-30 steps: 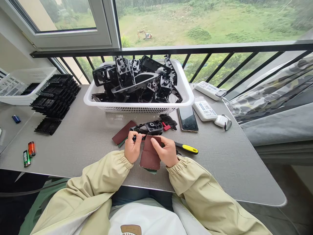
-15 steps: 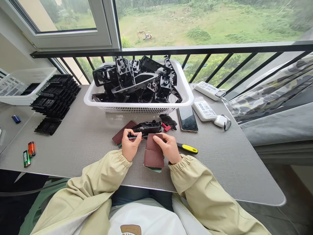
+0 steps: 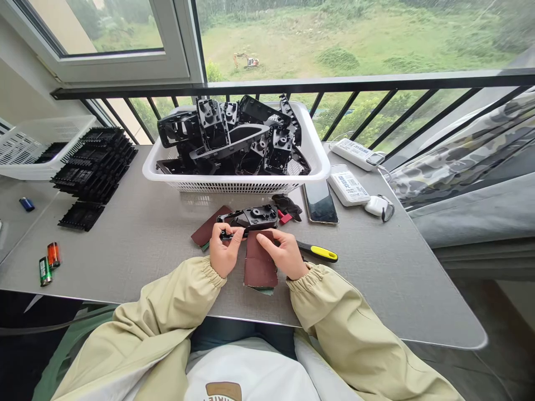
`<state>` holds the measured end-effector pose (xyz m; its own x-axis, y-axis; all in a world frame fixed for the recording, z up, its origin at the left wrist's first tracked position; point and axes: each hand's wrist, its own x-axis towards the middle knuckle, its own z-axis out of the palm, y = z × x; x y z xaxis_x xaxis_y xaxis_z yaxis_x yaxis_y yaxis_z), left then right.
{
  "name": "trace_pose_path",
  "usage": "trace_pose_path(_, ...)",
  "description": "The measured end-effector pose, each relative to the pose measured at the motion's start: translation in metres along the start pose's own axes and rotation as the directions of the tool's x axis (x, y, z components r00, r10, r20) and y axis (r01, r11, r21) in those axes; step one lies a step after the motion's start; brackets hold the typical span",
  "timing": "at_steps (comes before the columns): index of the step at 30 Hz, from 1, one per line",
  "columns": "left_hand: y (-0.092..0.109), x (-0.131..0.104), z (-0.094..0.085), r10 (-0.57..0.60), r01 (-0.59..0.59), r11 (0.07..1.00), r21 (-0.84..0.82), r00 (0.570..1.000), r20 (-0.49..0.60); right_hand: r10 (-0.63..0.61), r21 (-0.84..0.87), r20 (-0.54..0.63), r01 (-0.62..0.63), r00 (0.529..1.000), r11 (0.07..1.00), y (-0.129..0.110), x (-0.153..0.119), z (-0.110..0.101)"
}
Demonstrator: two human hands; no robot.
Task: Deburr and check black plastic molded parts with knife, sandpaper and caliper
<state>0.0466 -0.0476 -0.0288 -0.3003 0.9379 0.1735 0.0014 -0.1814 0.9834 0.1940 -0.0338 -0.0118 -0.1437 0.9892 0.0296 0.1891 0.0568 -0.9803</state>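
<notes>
My left hand (image 3: 225, 250) pinches the near left end of a black plastic part (image 3: 259, 216) between thumb and fingers. In my right hand (image 3: 286, 253) is a folded sheet of dark red sandpaper (image 3: 259, 264) with a greenish back, its top edge against the near side of the black part. Another dark red sheet (image 3: 205, 229) lies at the left, partly behind my left hand. Right of the part are a red piece (image 3: 285, 218) and a crumpled black cloth-like item (image 3: 291, 207). A tool with a yellow and black handle (image 3: 324, 253) lies beside my right hand.
A white basket (image 3: 234, 182) of black parts stands at the back. Stacked black parts (image 3: 94, 167) and another white basket (image 3: 25, 161) are at the left, with batteries (image 3: 53, 254) nearer. A phone (image 3: 321, 204) and white boxes (image 3: 349, 186) sit at the right.
The black part has tilted, so more of its upper face shows. My right hand and the sandpaper have moved slightly left, nearer my left hand.
</notes>
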Motion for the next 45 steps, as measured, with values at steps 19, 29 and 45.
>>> trace_pose_path(19, -0.006, 0.017, -0.008, -0.249, 0.212, 0.947, -0.24, 0.959, -0.133, 0.256, 0.464, -0.07, -0.196, 0.964, 0.864, 0.0, 0.006, -0.014)
trace_pose_path(29, -0.003, 0.018, -0.006, -0.338, 0.33, 0.882, -0.335, 0.94, 0.035, 0.189, 0.422, -0.285, -0.054, 0.94, 0.905, 0.001, 0.004, -0.018)
trace_pose_path(45, -0.001, 0.013, -0.006, -0.531, 0.682, 0.675, -0.28, 0.713, 0.458, 0.025, 0.337, -0.165, 0.032, 0.986, 0.941, 0.004, -0.004, -0.01)
